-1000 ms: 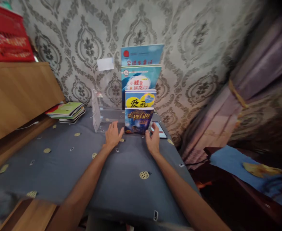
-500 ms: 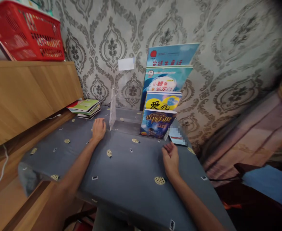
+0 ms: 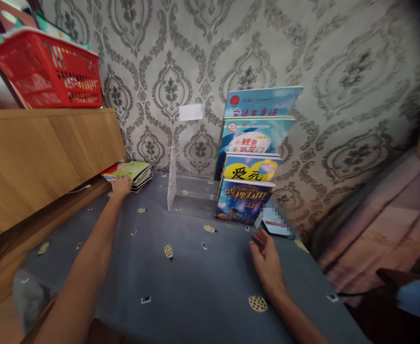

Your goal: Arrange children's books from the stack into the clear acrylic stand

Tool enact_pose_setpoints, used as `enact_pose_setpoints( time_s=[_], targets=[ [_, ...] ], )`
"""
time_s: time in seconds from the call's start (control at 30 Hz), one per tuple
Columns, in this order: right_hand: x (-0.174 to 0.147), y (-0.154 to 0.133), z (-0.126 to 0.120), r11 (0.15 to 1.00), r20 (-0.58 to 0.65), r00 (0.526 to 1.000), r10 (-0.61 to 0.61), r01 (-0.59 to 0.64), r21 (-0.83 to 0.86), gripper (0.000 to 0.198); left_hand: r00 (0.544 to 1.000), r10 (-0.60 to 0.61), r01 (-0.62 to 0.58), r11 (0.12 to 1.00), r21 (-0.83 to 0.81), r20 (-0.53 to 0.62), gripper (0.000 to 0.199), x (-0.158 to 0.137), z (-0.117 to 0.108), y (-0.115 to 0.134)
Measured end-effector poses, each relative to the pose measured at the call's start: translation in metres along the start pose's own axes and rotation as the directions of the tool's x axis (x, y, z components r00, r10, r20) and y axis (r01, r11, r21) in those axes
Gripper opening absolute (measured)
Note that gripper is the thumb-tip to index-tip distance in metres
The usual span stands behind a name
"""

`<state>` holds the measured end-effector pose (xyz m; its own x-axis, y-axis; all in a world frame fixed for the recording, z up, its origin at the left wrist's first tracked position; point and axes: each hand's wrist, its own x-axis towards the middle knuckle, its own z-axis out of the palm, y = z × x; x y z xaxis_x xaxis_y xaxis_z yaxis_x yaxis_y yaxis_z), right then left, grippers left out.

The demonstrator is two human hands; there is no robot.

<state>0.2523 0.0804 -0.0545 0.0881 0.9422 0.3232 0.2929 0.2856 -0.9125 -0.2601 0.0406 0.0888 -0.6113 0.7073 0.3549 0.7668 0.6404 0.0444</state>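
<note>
green-topped book stack [image 3: 137,168], near edge against left fingers [image 3: 123,179]

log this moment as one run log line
left hand: at book stack | right hand: empty, near standing books | clear rack: standing books at right end

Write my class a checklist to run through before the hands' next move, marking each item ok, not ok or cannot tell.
1. Left hand at the stack of books: ok, fingers over its near edge.
2. Firm grip on the stack of books: cannot tell, the hand hides its hold.
3. Right hand free: ok, nothing shows in it.
4. Both hands at the stack of books: not ok, the right is near the clear rack.
5. Four books standing in the clear rack: ok, stepped upward towards the wall.
</note>
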Motion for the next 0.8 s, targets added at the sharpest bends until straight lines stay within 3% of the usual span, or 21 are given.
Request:
enact_pose_setpoints(
  time_s=[0.23, 0.8],
  targets=[
    [-0.001, -0.003, -0.001, 0.999, 0.018, 1.0, -0.009, 0.009, -0.042, 0.071, 0.993, 0.039, -0.048, 0.996, 0.077, 0.111, 0.043, 0.021, 0.004, -0.01],
    [0.001, 0.006, 0.0, 0.999, 0.023, 1.0, -0.021, 0.022, -0.04, 0.062, 0.963, 0.236, -0.256, 0.952, 0.167, 0.133, 0.036, 0.028, 0.001, -0.004]
  ],
)
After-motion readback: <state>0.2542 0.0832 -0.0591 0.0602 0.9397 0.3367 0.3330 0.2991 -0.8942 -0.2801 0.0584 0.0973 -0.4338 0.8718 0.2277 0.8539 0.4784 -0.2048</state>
